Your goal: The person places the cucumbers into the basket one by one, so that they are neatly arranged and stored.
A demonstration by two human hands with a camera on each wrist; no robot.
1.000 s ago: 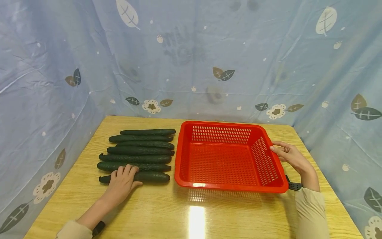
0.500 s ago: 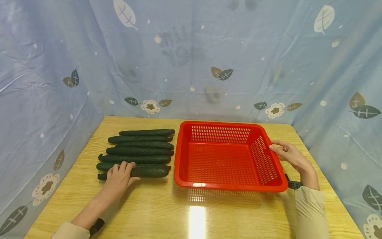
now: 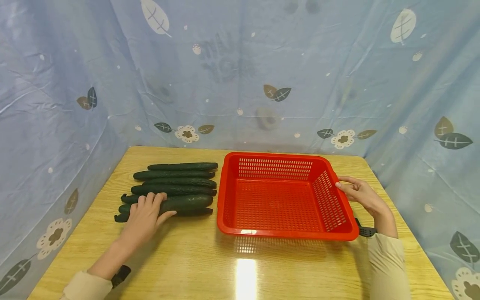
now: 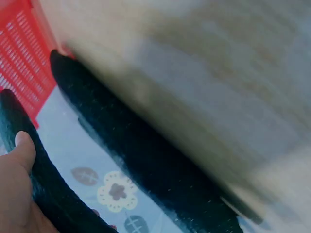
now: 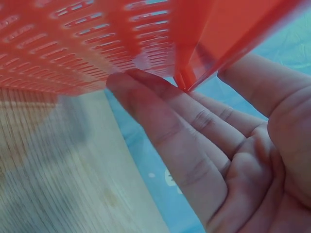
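My left hand [image 3: 144, 214] grips a dark green cucumber [image 3: 189, 202], fingers over its top and thumb along its near side. In the left wrist view this cucumber [image 4: 53, 189] runs beside another cucumber [image 4: 131, 141]. It overlaps the near cucumbers of a row in the head view, partly hiding them. My right hand [image 3: 361, 196] holds the right rim of a red slotted plastic basket [image 3: 285, 233], thumb at the rim. From the right wrist, the fingers [image 5: 170, 126] reach under the rim along the basket's outer wall [image 5: 97, 43].
Several more cucumbers [image 3: 180, 182] lie side by side left of the basket on a light wooden table [image 3: 187, 258]. Blue patterned cloth [image 3: 240, 75] hangs at the back and both sides. Inside the basket only its slotted floor shows.
My left hand has taken the nearest cucumber up and moved it away from the table's front, over its neighbours. My right hand stays at the basket rim; the view shifts slightly.
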